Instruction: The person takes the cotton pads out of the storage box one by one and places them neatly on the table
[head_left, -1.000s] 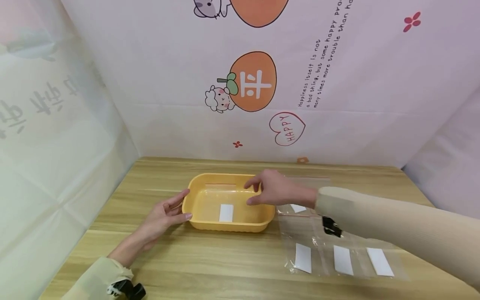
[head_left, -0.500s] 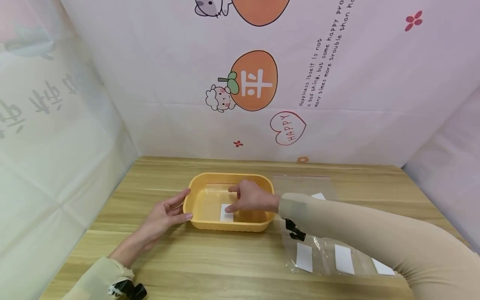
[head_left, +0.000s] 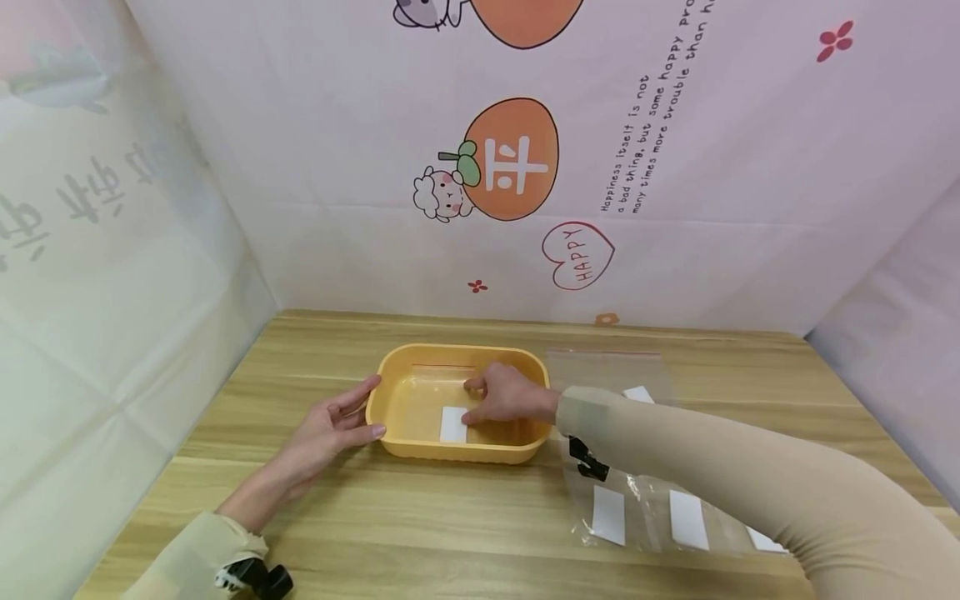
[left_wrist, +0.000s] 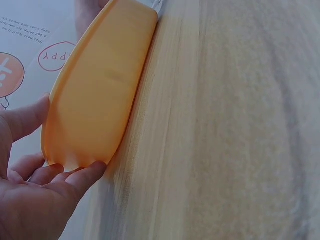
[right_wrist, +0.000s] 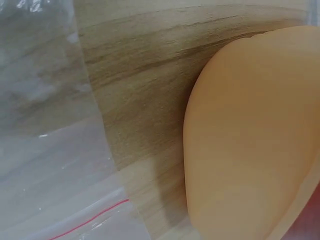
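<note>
A yellow plastic basin (head_left: 465, 452) stands on the wooden table. Inside it lies a clear zip bag (head_left: 420, 400) with a white slip (head_left: 453, 423) at its near end. My left hand (head_left: 322, 437) grips the basin's left end, thumb and fingers spread along the end wall; the left wrist view shows the fingertips against that wall. My right hand (head_left: 510, 393) reaches down into the basin over the bag's right side. Its thumb is beside the white slip, its index finger farther back, with a gap between them. The right wrist view shows the basin's outer wall (right_wrist: 245, 130), and the fingers are hidden there.
Right of the basin lie several flat clear zip bags (head_left: 592, 367) with red seal lines and white slips (head_left: 609, 515), partly under the right sleeve (head_left: 697, 450). A printed cloth (head_left: 337, 267) hangs behind the table, with more cloth at both sides.
My right hand has moved left from above the basin's right rim down into the basin, and its thumb has shifted slightly right off the white slip. The left hand stays on the basin.
</note>
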